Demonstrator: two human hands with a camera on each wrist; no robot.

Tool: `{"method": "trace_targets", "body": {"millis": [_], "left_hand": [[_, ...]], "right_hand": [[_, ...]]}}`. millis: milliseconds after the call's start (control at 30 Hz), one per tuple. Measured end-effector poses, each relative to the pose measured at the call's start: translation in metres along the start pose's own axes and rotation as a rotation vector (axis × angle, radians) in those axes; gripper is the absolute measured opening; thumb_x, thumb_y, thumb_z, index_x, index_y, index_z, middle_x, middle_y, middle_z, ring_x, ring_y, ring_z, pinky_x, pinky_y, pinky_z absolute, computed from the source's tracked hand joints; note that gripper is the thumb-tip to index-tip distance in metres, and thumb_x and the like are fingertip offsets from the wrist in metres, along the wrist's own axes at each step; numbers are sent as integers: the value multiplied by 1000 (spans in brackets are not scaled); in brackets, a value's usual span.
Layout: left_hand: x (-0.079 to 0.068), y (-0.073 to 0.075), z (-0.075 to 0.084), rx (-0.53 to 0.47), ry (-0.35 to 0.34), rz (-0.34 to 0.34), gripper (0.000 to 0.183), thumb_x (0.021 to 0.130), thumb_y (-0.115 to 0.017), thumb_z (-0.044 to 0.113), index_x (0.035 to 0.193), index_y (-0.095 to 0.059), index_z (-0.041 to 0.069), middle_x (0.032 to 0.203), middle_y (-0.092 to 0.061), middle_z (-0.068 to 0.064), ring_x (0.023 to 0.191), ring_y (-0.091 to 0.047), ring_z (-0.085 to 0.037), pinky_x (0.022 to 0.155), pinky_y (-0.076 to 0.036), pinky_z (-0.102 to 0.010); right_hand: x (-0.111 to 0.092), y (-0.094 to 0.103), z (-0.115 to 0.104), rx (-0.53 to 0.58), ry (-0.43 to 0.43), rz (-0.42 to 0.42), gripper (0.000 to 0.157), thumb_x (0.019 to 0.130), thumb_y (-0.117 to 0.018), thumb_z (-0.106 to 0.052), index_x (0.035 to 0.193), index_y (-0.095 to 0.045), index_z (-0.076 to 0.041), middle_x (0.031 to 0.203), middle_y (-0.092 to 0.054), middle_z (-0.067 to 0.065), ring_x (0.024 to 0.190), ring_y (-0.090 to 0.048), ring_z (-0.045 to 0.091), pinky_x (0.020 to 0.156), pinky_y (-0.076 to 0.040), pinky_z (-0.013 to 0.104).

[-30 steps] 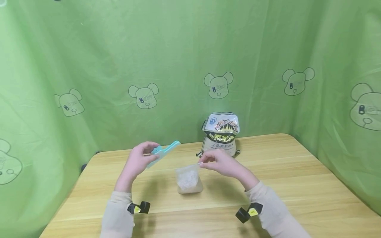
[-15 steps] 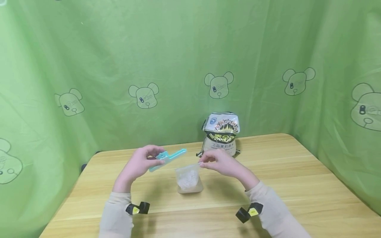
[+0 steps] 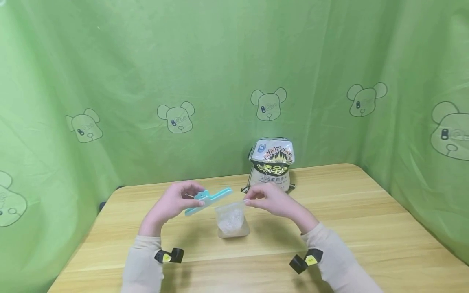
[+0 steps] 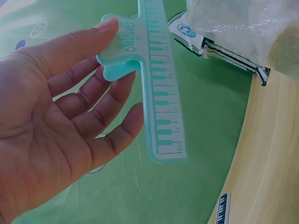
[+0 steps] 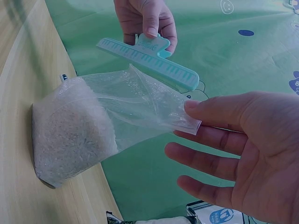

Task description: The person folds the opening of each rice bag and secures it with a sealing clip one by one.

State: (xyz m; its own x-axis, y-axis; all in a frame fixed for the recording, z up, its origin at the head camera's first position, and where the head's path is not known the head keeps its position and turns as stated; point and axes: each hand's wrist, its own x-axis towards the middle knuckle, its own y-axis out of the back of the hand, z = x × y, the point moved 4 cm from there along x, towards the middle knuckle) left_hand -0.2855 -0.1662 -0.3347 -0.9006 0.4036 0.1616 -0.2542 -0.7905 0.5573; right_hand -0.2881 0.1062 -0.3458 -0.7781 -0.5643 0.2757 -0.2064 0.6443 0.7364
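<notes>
My left hand (image 3: 174, 203) pinches a turquoise bag clip (image 4: 161, 88) by its handle tabs, thumb on one side and fingers behind. Piano keys and a ruler scale are printed along the clip's long bar. A clear plastic bag (image 5: 74, 126) with white rice in its bottom stands upright on the table, its upper part thin and see-through. The top corner of that bag is pinched between thumb and forefinger of my right hand (image 3: 271, 201), while the other fingers stay apart from it. In the head view the clip hangs just left of the bag's top edge.
Behind the plastic bag, a large printed rice sack (image 3: 272, 167) stands at the table's back edge. A green curtain with bear faces (image 3: 220, 81) surrounds the wooden table (image 3: 348, 228). In the left wrist view a small piano-key-patterned object (image 4: 223, 209) lies low on the table edge.
My left hand has moved right and slightly down, bringing the clip nearer the bag's top, with its bar tilted flatter. The right hand and the bag have stayed in place.
</notes>
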Motion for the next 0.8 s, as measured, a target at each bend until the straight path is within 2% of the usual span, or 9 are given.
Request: {"method": "trace_targets", "body": {"millis": [100, 367, 567, 800], "left_hand": [[1, -1, -1, 1, -7, -3, 38, 80, -78, 16, 114, -66, 5, 103, -70, -12, 93, -66, -26, 80, -56, -33], [2, -2, -4, 44, -36, -1, 33, 82, -78, 17, 111, -67, 7, 105, -69, -11, 93, -64, -17, 86, -55, -30], [2, -3, -5, 46, -72, -12, 29, 82, -77, 15, 108, -68, 6, 104, -67, -15, 90, -63, -18, 82, -55, -27], [2, -4, -3, 87, -125, -4, 20, 84, -75, 16, 102, -70, 10, 100, -69, -6, 89, -64, -13, 85, -54, -31]], "right_hand": [[1, 0, 1, -1, -5, -1, 11, 90, -67, -23, 96, -71, -14, 92, -73, -3, 88, -67, 10, 90, -56, 38], [0, 0, 2, 11, 13, -5, 12, 90, -67, -23, 95, -71, -12, 91, -74, -1, 87, -68, 11, 88, -57, 37], [0, 0, 3, 13, 6, -5, 12, 90, -67, -23, 95, -71, -12, 92, -74, 0, 87, -68, 12, 89, -57, 38], [-1, 1, 1, 13, 4, 0, 12, 90, -67, -22, 95, -71, -12, 92, -74, 0, 88, -68, 12, 88, -57, 38]]}}
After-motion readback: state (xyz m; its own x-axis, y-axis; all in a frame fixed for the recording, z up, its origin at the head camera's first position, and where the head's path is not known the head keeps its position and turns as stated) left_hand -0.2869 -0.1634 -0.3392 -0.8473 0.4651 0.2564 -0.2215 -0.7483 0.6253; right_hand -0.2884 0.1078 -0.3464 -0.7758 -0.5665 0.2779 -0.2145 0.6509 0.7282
